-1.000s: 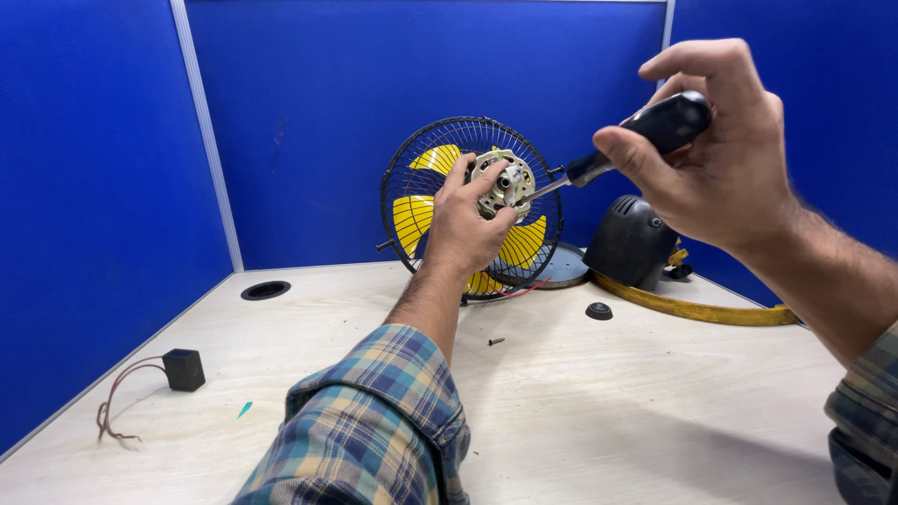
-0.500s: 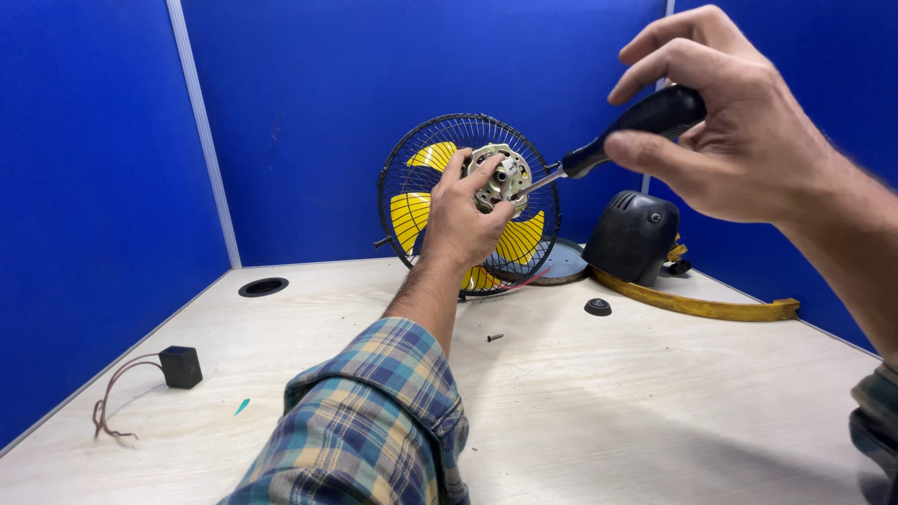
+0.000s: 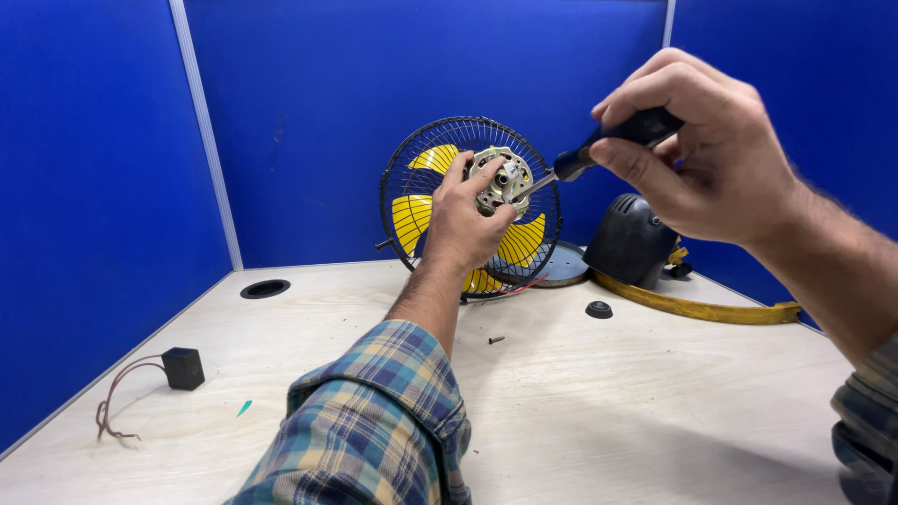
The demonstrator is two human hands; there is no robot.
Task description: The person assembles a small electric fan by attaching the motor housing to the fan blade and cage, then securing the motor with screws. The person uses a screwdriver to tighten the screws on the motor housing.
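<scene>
Right hand (image 3: 711, 159) hiding most of the black screwdriver handle (image 3: 645, 126), left hand (image 3: 465, 220) covering part of the silver fan motor (image 3: 503, 180), right plaid sleeve (image 3: 865, 421) cut off by the edge.

Black wire guard (image 3: 402, 178), pale wooden desk (image 3: 599, 402)

Deep blue partition walls (image 3: 421, 84) filled the upper frame, joined by pale vertical strips at upper left (image 3: 201, 140) and upper right (image 3: 667, 23). A light plywood desk (image 3: 636, 411) spread across the lower frame, with a round cable hole (image 3: 265, 289) at centre left. Even light cast soft shadows.
</scene>
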